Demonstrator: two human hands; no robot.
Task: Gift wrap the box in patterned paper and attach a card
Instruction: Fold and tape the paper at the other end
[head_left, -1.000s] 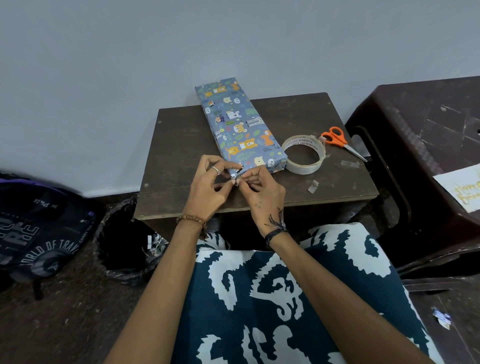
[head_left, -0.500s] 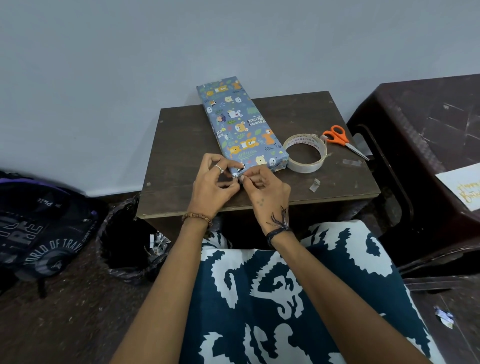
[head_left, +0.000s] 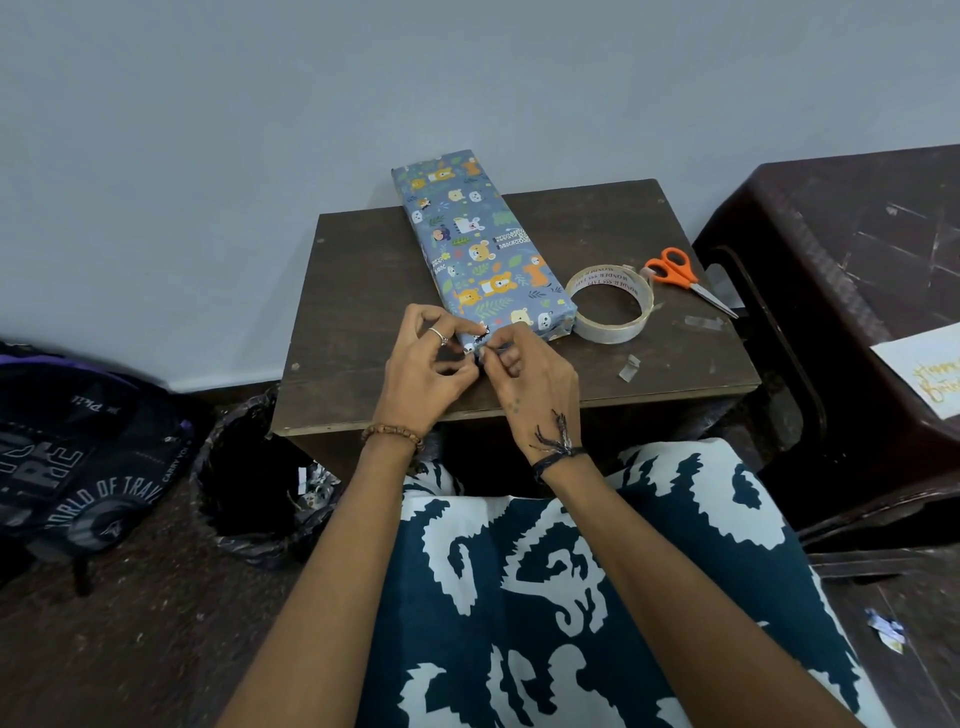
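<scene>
Head camera: my fingers pinch the box's paper corner

Head camera looks down at the wrapped box (head_left: 480, 244). It lies flat on the small brown table (head_left: 363, 291), with its far end poking past the back edge. Its paper is blue with little animals. My left hand (head_left: 428, 371) and my right hand (head_left: 524, 374) meet at the near left corner of the box. Fingers on both hands are curled and pinch the paper fold there. A tape roll (head_left: 609, 304) sits just beside the box on the right. Orange scissors (head_left: 683, 275) lie past the tape. The card (head_left: 927, 371) rests on the dark stool (head_left: 857, 234), well apart from the box
</scene>
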